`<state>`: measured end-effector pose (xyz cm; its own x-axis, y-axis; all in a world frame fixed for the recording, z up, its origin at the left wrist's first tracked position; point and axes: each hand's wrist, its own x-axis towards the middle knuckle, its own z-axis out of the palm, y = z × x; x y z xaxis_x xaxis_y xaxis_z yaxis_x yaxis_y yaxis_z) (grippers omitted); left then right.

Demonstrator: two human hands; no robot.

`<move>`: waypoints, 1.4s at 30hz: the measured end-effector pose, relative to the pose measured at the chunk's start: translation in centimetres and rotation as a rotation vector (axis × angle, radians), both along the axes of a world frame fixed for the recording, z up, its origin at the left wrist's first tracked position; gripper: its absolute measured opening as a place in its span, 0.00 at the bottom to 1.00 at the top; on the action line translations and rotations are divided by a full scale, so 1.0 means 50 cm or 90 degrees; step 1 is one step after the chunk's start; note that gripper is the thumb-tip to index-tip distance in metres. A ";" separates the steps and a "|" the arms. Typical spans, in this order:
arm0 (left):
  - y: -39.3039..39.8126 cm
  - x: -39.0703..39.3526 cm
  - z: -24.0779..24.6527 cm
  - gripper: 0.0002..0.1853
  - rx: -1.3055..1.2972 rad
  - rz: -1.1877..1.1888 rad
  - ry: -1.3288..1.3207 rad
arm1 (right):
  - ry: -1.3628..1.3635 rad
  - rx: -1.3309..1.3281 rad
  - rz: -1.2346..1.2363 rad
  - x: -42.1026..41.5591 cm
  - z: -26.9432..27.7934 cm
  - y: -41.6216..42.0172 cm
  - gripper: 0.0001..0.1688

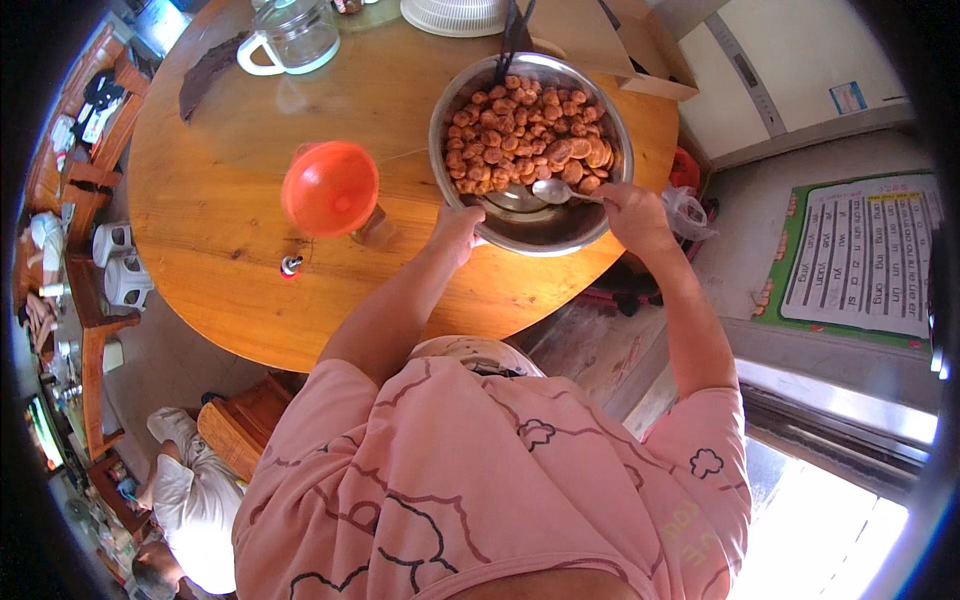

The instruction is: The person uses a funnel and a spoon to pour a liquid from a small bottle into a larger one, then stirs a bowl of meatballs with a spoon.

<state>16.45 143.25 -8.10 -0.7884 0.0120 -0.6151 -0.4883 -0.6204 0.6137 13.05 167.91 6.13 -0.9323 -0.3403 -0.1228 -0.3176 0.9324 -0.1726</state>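
Note:
A large stainless steel bowl (559, 246) sits near the right edge of the round wooden table. Small round reddish-brown pieces of food (517, 135) fill most of it, while its near side shows bare metal. My left hand (459, 229) grips the near left rim, thumb on top. In my right hand (637, 217) is the handle of a metal spoon (553, 190), whose bowl lies at the near edge of the food. Left of the steel bowl is an orange-red plastic funnel or bowl (330, 187), partly over a clear container (375, 227).
On the wooden table (225, 300) are a bottle pourer (291, 265), a glass jug (296, 37), a white ribbed plastic item (454, 16) and a cardboard box (652, 67). Dark thin strips (514, 37) overlap the bowl's far rim. A person (191, 510) sits at lower left.

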 end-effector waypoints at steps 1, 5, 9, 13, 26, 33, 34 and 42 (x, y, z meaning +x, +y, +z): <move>-0.002 0.004 0.005 0.29 0.004 0.001 -0.005 | 0.020 0.140 0.023 0.002 -0.011 -0.001 0.14; 0.005 0.020 -0.005 0.30 -0.040 0.007 0.005 | -0.076 0.338 0.043 0.007 -0.055 -0.036 0.13; 0.014 0.040 -0.003 0.29 0.001 0.030 0.121 | -0.089 0.352 0.069 -0.003 -0.103 -0.028 0.14; 0.033 0.059 -0.010 0.27 -0.017 0.059 0.216 | -0.088 0.347 0.072 -0.010 -0.117 -0.014 0.13; 0.047 0.082 -0.036 0.21 -0.176 0.041 0.300 | -0.210 0.132 -0.143 0.015 -0.154 -0.014 0.19; 0.044 0.077 -0.013 0.21 -0.180 0.010 0.272 | -0.205 0.238 -0.074 -0.010 -0.207 -0.013 0.17; 0.046 0.077 -0.014 0.20 -0.183 0.028 0.285 | -0.170 0.258 -0.050 -0.009 -0.180 -0.020 0.16; 0.059 0.082 -0.028 0.18 -0.159 0.031 0.279 | -0.041 0.354 0.000 0.029 -0.145 0.013 0.10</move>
<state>20.57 146.22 -9.49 -0.9691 -0.1367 -0.2054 -0.1253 -0.4445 0.8870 14.50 168.55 -1.13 -0.9170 -0.2079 -0.3405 -0.3226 0.8884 0.3265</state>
